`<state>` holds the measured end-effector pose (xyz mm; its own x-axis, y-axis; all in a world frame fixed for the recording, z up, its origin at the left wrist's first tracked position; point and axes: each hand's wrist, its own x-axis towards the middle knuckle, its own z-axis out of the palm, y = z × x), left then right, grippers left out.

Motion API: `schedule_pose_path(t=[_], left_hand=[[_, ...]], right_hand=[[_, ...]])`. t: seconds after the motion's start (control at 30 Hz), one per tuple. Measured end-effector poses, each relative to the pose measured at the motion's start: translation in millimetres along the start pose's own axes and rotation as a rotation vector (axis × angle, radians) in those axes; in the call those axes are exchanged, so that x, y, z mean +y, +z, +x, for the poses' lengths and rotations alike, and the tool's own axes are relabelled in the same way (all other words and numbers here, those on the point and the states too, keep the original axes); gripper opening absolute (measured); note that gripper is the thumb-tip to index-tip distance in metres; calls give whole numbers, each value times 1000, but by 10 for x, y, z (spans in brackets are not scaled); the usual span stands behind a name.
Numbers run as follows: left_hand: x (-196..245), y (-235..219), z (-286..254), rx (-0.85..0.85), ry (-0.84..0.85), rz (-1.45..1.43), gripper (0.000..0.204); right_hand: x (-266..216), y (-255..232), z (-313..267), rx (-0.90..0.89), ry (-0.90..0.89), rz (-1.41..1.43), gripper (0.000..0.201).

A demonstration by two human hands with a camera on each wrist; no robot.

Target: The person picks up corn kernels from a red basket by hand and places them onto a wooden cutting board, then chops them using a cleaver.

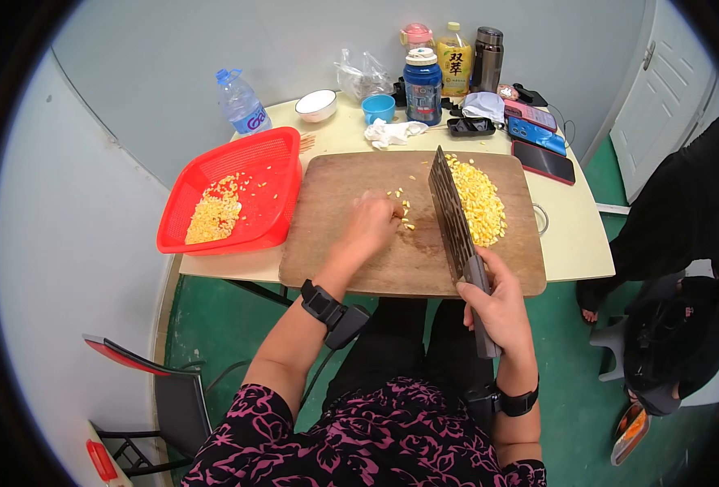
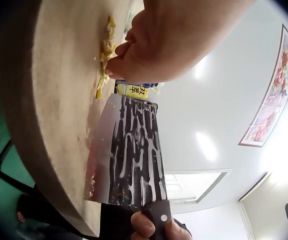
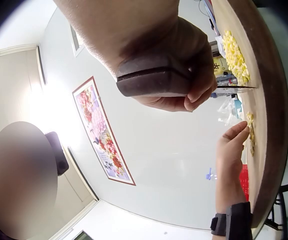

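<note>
A wooden cutting board lies on the table. My right hand grips the handle of a dark cleaver, whose blade stands edge-down on the board. Right of the blade is a pile of yellow corn kernels. My left hand rests on the board left of the blade, its fingertips touching a few loose kernels. In the left wrist view, the fingertips meet the kernels just beyond the cleaver. The right wrist view shows the handle in my fist and the left hand reaching to the board.
A red basket with more kernels sits left of the board. Behind stand a water bottle, white bowl, blue cup, jars, a flask and phones. A person in black sits to the right; a chair stands lower left.
</note>
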<state>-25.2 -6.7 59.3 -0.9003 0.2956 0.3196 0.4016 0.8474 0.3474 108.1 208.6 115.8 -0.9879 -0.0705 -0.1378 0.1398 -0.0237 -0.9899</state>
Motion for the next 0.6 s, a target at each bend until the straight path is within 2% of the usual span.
schedule_pose_path(t=[0.17,0.27,0.37,0.47,0.6], left_hand=[[18,18,-3,-38,21,-68,13],[-94,61,21,-65,-238,-497,13],[-161,52,69,81,-196,-288,14],[-113,19,74,43,2,-16,12],[-89,100,80,46,-6,30,12]], right_hand=[[16,-15,-9,5,2,0,55],[19,-23,-13,2,4,13,55],[20,-18,-18,-3,2,-3,56],[10,-10,-22,-5,1,-13,56],[27,-22,-21,9,4,-5,56]])
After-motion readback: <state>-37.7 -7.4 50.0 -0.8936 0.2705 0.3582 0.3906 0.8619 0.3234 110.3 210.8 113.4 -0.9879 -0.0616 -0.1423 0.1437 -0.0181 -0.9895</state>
